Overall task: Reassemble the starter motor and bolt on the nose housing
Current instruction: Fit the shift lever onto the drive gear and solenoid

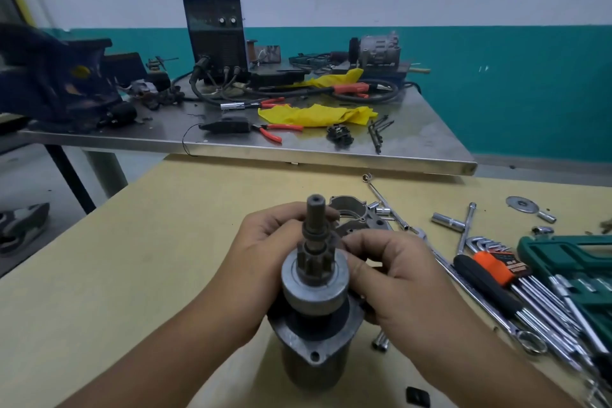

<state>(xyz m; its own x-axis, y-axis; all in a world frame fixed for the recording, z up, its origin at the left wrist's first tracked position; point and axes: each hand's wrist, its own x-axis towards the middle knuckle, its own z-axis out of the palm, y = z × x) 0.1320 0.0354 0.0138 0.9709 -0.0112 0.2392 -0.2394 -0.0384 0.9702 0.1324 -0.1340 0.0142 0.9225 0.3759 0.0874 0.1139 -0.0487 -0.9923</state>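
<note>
The light on my bench [139, 242] is dim, even and cool, with only soft, faint shadows under my hands. Dull glare shows on the steel table [414, 142] behind and small glints on the chrome wrenches [543, 305] at right. The wide lens bows the table edges and stretches my forearms at the bottom corners. The blue vise [56, 83] at far left is smeared and blurred. The picture is soft and grainy overall, sharpest near the centre.

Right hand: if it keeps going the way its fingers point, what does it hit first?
Probably the dark steel shaft above the toothed pinion gear; the right hand's fingertips already sit beside it, though depth is unclear.
</note>
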